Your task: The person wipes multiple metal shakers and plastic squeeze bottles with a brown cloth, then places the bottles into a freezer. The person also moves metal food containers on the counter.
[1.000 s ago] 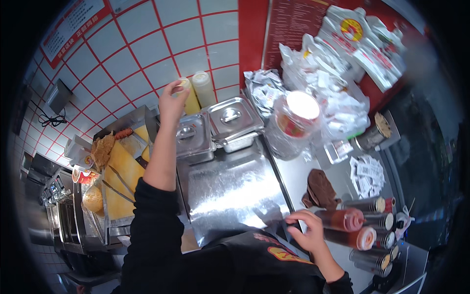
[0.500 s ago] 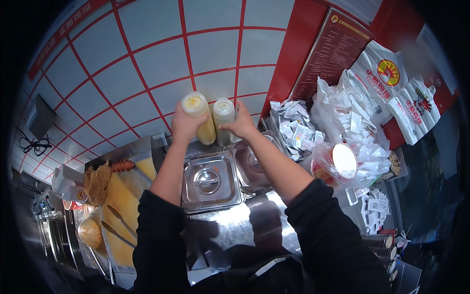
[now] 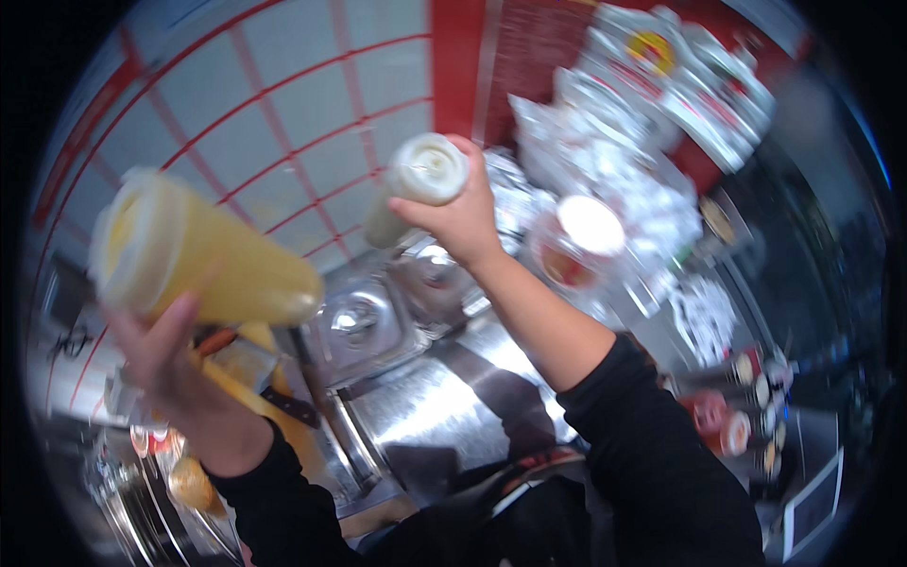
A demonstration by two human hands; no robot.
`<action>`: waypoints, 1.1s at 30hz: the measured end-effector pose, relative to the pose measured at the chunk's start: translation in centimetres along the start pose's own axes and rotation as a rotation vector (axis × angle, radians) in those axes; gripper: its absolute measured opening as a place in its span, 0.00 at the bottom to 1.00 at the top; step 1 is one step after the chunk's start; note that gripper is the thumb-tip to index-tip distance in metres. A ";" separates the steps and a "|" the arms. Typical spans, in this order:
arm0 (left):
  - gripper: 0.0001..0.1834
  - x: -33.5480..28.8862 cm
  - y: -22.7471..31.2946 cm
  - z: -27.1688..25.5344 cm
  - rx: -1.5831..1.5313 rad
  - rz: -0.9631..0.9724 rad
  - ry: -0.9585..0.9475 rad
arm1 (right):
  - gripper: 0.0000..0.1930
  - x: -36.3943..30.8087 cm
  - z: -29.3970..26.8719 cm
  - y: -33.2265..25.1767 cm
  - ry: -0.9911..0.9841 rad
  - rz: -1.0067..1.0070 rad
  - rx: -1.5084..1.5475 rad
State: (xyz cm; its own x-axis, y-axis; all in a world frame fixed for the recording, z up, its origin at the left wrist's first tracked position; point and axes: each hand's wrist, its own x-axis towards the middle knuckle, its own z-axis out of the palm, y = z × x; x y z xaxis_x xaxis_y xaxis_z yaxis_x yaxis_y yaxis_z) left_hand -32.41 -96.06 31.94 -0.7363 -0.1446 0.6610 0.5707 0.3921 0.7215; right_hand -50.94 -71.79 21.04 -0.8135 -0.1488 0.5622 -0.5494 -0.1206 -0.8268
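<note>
The left hand (image 3: 175, 373) gripped a yellow bottle (image 3: 194, 260), tipped on its side, up over the steel counter (image 3: 425, 416). The right hand (image 3: 458, 213) gripped a white bottle (image 3: 416, 184) above the lidded pans (image 3: 364, 321). Paper wraps (image 3: 614, 180) lay to the right.

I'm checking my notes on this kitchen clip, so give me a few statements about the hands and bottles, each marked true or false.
1. The left hand holds a yellow plastic squeeze bottle. True.
2. The right hand is empty. False: it grips a pale cream squeeze bottle.
3. Both bottles stand on the counter. False: both are lifted above it.
4. Two lidded steel pans sit on the steel counter below. True.
</note>
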 end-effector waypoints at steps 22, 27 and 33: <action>0.42 -27.2 19.1 48.4 -0.497 -0.054 -1.007 | 0.41 -51.4 -41.4 -27.6 0.904 0.289 -0.705; 0.45 -32.0 20.3 56.4 -0.356 -0.132 -0.966 | 0.41 -53.7 -46.0 -26.0 1.062 0.257 -0.819; 0.53 -34.0 19.2 57.8 -0.333 -0.076 -0.893 | 0.41 -55.8 -48.5 -25.8 1.052 0.332 -0.821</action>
State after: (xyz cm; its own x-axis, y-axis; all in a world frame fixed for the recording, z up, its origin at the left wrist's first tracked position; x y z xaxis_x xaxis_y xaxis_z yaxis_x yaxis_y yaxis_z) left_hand -17.40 -31.15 11.42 -0.7027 0.6412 0.3082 0.4829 0.1117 0.8685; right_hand -0.65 -12.82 10.20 -0.4849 0.7946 0.3652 0.0429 0.4387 -0.8976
